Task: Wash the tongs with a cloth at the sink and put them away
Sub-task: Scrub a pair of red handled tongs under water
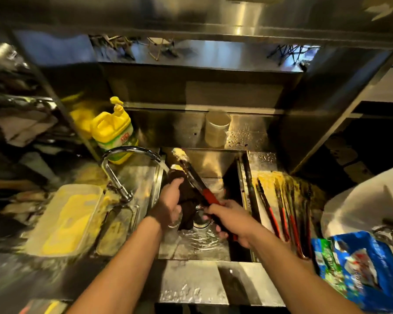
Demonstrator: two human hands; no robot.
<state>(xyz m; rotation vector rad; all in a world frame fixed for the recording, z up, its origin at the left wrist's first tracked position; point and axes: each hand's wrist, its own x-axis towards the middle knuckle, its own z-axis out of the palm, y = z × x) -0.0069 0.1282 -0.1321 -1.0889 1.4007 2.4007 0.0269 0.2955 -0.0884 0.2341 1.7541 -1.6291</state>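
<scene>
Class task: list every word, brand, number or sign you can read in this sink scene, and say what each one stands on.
Yellow detergent jug: a small red logo on its label, too blurred to read.
Blue packet at lower right: white printed lettering, too smeared to read.
Nothing else in view carries legible text.

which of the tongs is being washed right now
The red-handled tongs held over the sink by the right hand; the other tongs lie untouched on the right-hand drainboard.

Faucet left of sink; spare tongs right.
</scene>
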